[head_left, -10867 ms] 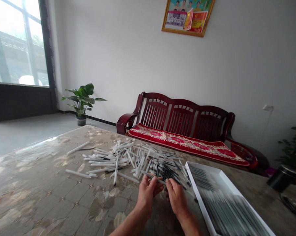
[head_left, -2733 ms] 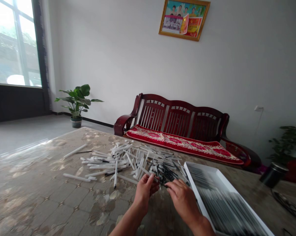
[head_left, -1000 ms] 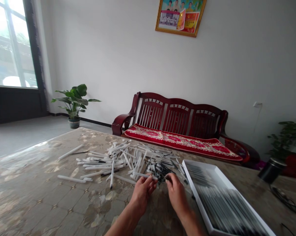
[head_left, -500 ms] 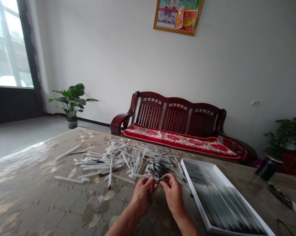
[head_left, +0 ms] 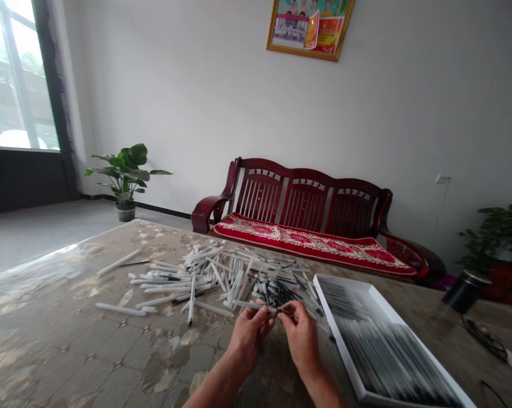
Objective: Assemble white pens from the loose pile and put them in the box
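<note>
Over the table, my left hand is closed around a whitish translucent pen, which lies nearly level and points left out of the fingers. My right hand pinches at the pen's dark right end; the fingertips partly hide it. Just beyond my hands is a loose heap of white pen barrels and caps. Slim dark pieces are mixed into its right side. To the right of my right hand stands a shallow white box with rows of dark-and-clear pens inside.
The patterned tabletop carries a few stray pens at the left. A black cylindrical container and a dark cable are at the right. Past the table's far edge are a wooden bench and a potted plant.
Both hands keep almost the same place and grip on the pen, with only a slight shift of the fingers at its dark end. The heap and box look unchanged.
</note>
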Available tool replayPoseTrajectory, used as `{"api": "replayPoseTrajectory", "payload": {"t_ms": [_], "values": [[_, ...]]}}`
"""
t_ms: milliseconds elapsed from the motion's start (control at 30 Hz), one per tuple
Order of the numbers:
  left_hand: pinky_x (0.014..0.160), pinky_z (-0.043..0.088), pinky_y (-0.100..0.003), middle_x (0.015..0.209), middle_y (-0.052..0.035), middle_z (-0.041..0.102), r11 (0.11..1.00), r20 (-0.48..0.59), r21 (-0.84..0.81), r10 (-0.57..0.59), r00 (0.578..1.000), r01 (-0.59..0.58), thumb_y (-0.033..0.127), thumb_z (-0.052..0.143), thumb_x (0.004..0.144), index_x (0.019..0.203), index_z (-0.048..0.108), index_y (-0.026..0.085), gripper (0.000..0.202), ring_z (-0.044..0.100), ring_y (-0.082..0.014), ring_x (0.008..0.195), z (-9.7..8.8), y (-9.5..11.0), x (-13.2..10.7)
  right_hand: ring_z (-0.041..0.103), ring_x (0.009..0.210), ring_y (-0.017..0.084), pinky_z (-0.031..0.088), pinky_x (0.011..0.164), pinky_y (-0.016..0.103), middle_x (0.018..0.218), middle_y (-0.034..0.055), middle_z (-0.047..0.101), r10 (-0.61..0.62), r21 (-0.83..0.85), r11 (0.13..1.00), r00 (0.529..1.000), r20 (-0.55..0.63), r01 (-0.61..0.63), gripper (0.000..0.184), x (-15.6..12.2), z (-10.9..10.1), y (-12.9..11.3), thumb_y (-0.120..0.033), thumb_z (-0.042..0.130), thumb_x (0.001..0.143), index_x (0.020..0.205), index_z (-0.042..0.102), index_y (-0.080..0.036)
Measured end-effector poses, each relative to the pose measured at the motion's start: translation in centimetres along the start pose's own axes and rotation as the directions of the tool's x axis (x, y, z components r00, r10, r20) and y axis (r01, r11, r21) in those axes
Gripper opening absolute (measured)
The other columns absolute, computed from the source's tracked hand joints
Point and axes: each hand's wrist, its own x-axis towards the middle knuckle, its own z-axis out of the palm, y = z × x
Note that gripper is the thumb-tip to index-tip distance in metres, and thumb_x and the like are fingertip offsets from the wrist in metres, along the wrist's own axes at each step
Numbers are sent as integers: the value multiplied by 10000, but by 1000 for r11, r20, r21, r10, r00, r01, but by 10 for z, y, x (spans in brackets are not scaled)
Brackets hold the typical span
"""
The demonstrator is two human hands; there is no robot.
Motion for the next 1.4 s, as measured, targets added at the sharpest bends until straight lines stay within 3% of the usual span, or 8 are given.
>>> {"api": "replayPoseTrajectory", "payload": {"t_ms": [300, 500, 600, 800, 933, 1100, 1300, 1400], "values": [[615, 548, -221, 676, -6, 713, 997, 60, 57, 57, 997, -61, 212, 888, 524, 759, 665, 156, 328, 675, -126, 622, -7, -7, 6, 684, 740, 172, 515, 684, 249, 804, 18, 713, -273, -318, 906, 960, 62, 278, 94, 0, -8, 3, -222, 525, 867, 873, 617, -241], [562, 506, -219, 683, -14, 706, 982, 83, 148, 106, 991, -117, 351, 892, 485, 767, 658, 154, 415, 673, -144, 633, -7, -5, 2, 691, 820, 179, 526, 739, 266, 884, 39, 722, -355, -361, 855, 928, 117, 373, 192, -1, -10, -3, -199, 465, 895, 990, 627, -239], [523, 470, -198, 685, -7, 699, 974, 104, 178, 124, 987, -141, 371, 886, 488, 774, 650, 156, 429, 665, -137, 623, -6, -7, -2, 691, 845, 178, 527, 751, 268, 922, 42, 725, -296, -301, 897, 945, 140, 325, 231, -1, -11, -8, -224, 431, 915, 1043, 622, -237], [523, 462, -198, 655, -6, 687, 980, 85, 156, 113, 990, -125, 372, 886, 489, 780, 644, 150, 439, 654, -132, 603, -4, -11, -3, 665, 660, 166, 497, 575, 241, 805, 17, 711, -8, -77, 997, 982, 190, 23, 288, -1, -11, -15, -357, 382, 948, 1103, 579, -214], [529, 463, -198, 683, -13, 696, 983, 70, 142, 105, 992, -114, 360, 889, 490, 790, 652, 149, 437, 665, -139, 630, -4, -9, -4, 652, 736, 179, 477, 667, 251, 803, 22, 693, -61, -157, 983, 979, 195, 93, 239, -1, -15, -19, -423, 482, 909, 962, 602, -223], [529, 466, -201, 669, -5, 691, 978, 85, 163, 114, 990, -126, 363, 883, 500, 769, 651, 153, 413, 658, -138, 621, -3, -9, -5, 584, 581, 168, 375, 555, 250, 630, 22, 636, -59, -342, 931, 979, 194, 124, 395, -1, -15, -17, -470, 368, 950, 699, 560, -234], [548, 480, -206, 659, -5, 684, 974, 73, 177, 129, 989, -141, 362, 878, 515, 760, 651, 151, 395, 653, -133, 621, -4, -8, -3, 613, 694, 170, 409, 621, 244, 760, 11, 673, -57, -241, 965, 978, 200, 106, 315, -1, -19, -20, -467, 404, 937, 848, 600, -237], [544, 481, -210, 659, -2, 685, 974, 90, 191, 107, 990, -122, 362, 879, 508, 759, 647, 154, 400, 653, -136, 618, -4, -9, -3, 578, 620, 166, 385, 584, 248, 668, 4, 640, -55, -265, 959, 985, 165, 98, 344, -1, -18, -18, -472, 409, 929, 736, 572, -238]]}}
